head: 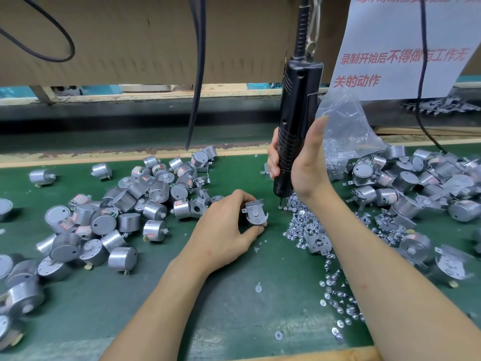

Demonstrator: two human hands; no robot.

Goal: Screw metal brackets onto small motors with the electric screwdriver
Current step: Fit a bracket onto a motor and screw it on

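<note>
Motor with bracket: held on the green bench mat near the middle, bracket face turned up, pinched between the curled fingers and thumb of the left hand; whether any screw already sits in this bracket is too small to tell. Electric screwdriver: hanging from above and upright; the right hand is wrapped round its lower barrel, fingers on the far side; its bit stands just beside the held motor, tip down at the near edge of the loose screws, not on the bracket. Judgement: the step in hand looks like collecting a screw on the bit, with the driving on this unit not yet begun.

Stock, as far as visible: to the left a large pile of bare motors, mostly without brackets, a few bracketed ones at its right edge; to the right a heap of bracketed motors, taken to be finished work, though their screws cannot be confirmed from here; one loose bracket lies among the screws; a clear plastic bag behind the right hand holds more screws.

Assessment: the job is part done; the left pile suggests a considerable number of units remain.
</note>
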